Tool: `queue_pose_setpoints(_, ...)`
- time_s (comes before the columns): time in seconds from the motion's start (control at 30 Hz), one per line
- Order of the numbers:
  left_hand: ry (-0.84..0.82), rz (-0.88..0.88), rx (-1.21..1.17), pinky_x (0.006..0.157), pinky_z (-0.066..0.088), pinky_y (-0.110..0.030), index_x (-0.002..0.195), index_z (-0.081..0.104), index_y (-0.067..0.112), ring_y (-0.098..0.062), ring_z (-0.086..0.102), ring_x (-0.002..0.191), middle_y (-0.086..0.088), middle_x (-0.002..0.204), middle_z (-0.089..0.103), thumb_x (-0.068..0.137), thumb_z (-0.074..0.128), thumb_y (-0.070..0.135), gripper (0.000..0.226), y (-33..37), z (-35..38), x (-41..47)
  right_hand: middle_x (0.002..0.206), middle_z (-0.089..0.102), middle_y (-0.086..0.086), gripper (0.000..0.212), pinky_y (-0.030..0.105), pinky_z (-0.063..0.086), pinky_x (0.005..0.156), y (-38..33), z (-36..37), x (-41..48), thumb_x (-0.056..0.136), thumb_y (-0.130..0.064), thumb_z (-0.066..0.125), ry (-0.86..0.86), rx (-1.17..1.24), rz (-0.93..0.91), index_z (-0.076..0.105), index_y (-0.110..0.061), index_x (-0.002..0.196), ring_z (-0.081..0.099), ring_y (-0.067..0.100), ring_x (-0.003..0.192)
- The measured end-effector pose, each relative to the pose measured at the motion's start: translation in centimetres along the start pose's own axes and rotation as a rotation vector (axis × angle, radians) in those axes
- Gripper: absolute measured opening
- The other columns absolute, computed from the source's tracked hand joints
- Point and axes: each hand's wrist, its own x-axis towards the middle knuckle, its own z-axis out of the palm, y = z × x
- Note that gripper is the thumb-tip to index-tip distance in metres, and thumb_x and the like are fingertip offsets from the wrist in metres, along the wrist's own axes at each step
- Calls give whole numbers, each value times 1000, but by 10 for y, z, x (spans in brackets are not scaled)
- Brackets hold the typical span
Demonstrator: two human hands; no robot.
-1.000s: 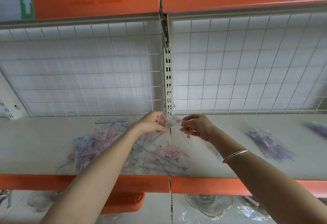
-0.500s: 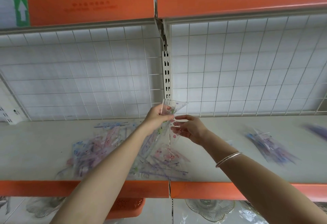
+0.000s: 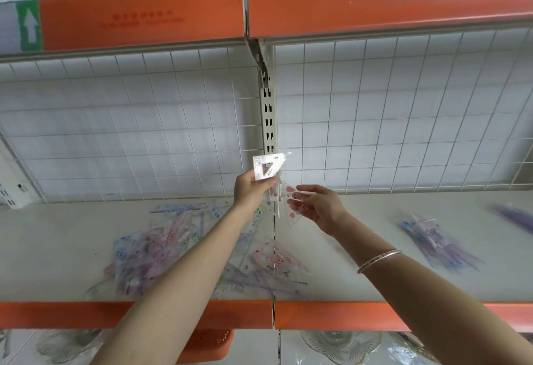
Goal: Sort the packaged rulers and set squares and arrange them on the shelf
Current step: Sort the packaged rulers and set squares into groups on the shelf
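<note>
My left hand grips a clear packaged set square and holds it up in front of the wire grid. My right hand holds a second clear set square with pink prints just to the right, fingers curled under it. Below both hands a loose pile of packaged rulers and set squares lies on the white shelf. A smaller pile of blue and purple packaged rulers lies on the shelf's right part.
A white wire grid backs the shelf, with a slotted upright post in the middle. An orange-fronted upper shelf hangs overhead. Below the orange front edge sit an orange basket and glass dishes.
Both hands have risen from the pile with the packages. My left hand has lifted its set square higher, and the two packages have come apart, the pink one staying in my right hand.
</note>
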Motion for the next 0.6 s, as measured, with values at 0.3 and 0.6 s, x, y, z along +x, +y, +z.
queue_pose_setpoints(0.3,179,6,-260,80,51,-32,115,61,9,-18,61,89,-1,94,65,88,62,1,28,18,5,7,93,64,21,26,26,55,53,-6,1,-7,87,20,44,-13,49,-43,58,1,99,66,32,77)
queue_pose_setpoints(0.6,-42,-264,-320,43,50,-20,112,54,2,-13,64,51,-13,88,64,93,52,-4,21,23,-3,-20,82,66,18,21,25,56,57,-10,-2,-14,85,12,58,-12,93,-104,56,-4,99,67,25,67)
